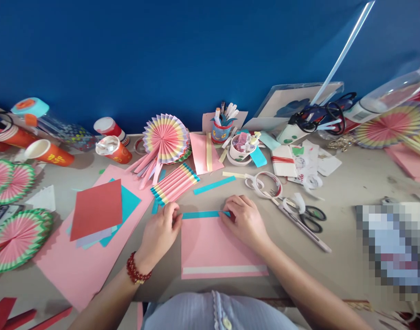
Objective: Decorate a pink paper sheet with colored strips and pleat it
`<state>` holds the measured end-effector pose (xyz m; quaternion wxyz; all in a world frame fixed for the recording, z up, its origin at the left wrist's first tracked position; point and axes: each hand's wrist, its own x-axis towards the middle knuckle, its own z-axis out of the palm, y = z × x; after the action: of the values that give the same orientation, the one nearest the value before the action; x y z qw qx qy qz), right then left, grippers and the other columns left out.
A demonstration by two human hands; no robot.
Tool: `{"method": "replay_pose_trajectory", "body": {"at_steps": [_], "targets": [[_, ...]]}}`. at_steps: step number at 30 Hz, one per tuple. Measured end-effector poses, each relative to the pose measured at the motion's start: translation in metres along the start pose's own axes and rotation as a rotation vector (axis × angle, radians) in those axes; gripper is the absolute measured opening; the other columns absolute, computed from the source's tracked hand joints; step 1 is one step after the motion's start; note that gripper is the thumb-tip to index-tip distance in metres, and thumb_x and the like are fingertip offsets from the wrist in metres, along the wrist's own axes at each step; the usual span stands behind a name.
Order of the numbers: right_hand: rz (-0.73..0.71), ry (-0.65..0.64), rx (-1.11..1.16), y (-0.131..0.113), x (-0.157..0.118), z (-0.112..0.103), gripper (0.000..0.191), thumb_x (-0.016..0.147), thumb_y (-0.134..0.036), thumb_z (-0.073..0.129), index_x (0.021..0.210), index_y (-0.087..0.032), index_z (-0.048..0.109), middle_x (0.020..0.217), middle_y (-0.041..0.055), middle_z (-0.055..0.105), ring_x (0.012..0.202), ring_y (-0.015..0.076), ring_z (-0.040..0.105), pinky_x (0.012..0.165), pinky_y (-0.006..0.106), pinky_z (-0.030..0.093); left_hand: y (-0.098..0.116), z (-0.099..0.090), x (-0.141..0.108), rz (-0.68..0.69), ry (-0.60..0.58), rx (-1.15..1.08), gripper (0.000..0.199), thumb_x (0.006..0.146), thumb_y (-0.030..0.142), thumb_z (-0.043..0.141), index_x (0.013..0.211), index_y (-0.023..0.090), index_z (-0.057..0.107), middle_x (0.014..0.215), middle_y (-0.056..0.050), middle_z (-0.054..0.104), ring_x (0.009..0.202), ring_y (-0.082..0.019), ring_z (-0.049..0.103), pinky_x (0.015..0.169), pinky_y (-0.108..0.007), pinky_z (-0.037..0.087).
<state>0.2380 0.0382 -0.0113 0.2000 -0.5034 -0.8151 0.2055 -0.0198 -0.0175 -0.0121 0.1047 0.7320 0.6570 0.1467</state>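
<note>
Plainly, our pink sheet lies flat, partly under our right hand, just right of our left hand. Fingers bend narrow at both ends of the blue strip, likely keeping it straight; pinched or pressed, we cannot tell. Scissors lie right of the right hand, perhaps for reach; pleated paper beyond the left.

Place: papercraft workspace — table | paper fans | coloured sheets | scissors (blue wall behind)
</note>
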Motion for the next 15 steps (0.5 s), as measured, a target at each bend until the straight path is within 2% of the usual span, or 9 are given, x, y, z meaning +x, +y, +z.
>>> {"method": "replay_pose_trajectory", "body": {"at_steps": [4,6,8,11,13,15], "targets": [[0.001,0.001,0.000,0.000,0.000,0.000,0.010,0.085,-0.018,0.063,0.075,-0.021,0.060,0.087,0.0047,0.064,0.081,0.0210,0.052,0.076,0.034,0.038,0.000,-0.004,-0.003,0.005,0.016,-0.071,0.012,0.094,0.019,0.047,0.105,0.022,0.046,0.083,-0.001,0.062,0.070,-0.017,0.062,0.059,-0.027,0.046],[0.007,-0.002,0.001,-0.001,0.000,0.000,0.010,0.085,-0.018,0.063,0.075,-0.021,0.060,0.087,0.0046,0.064,0.082,0.0213,0.052,0.076,0.034,0.038,0.003,-0.009,-0.004,0.033,0.036,-0.093,0.012,0.094,0.017,0.044,0.105,0.021,0.048,0.090,-0.004,0.063,0.078,-0.018,0.064,0.065,-0.029,0.050],[0.007,-0.006,0.002,-0.001,0.000,0.000,0.011,0.085,-0.018,0.064,0.075,-0.021,0.060,0.087,0.0044,0.064,0.082,0.0213,0.052,0.077,0.034,0.038,0.009,-0.014,-0.004,0.126,0.038,-0.090,0.019,0.094,0.013,0.041,0.107,0.020,0.053,0.101,-0.008,0.065,0.092,-0.020,0.064,0.079,-0.033,0.053],[0.007,0.000,-0.006,-0.002,0.000,-0.001,0.012,0.085,-0.019,0.064,0.075,-0.021,0.059,0.087,0.0041,0.064,0.081,0.0209,0.052,0.076,0.034,0.038,0.019,-0.015,-0.004,0.383,-0.060,-0.083,0.034,0.095,0.011,0.040,0.123,0.020,0.056,0.122,-0.010,0.063,0.115,-0.023,0.058,0.101,-0.040,0.049],[0.006,0.011,-0.015,-0.002,0.000,-0.001,0.012,0.085,-0.019,0.064,0.074,-0.021,0.059,0.086,0.0040,0.063,0.081,0.0207,0.052,0.075,0.034,0.038,0.024,-0.012,-0.005,0.501,-0.123,-0.078,0.040,0.096,0.012,0.039,0.131,0.021,0.055,0.129,-0.009,0.063,0.120,-0.023,0.055,0.104,-0.040,0.048],[0.002,0.017,-0.022,-0.002,0.000,-0.001,0.011,0.085,-0.019,0.064,0.075,-0.021,0.059,0.085,0.0040,0.063,0.081,0.0209,0.052,0.076,0.034,0.038,0.026,-0.006,-0.005,0.533,-0.138,-0.062,0.042,0.097,0.012,0.038,0.135,0.020,0.054,0.132,-0.008,0.062,0.121,-0.023,0.055,0.103,-0.040,0.050]]}}
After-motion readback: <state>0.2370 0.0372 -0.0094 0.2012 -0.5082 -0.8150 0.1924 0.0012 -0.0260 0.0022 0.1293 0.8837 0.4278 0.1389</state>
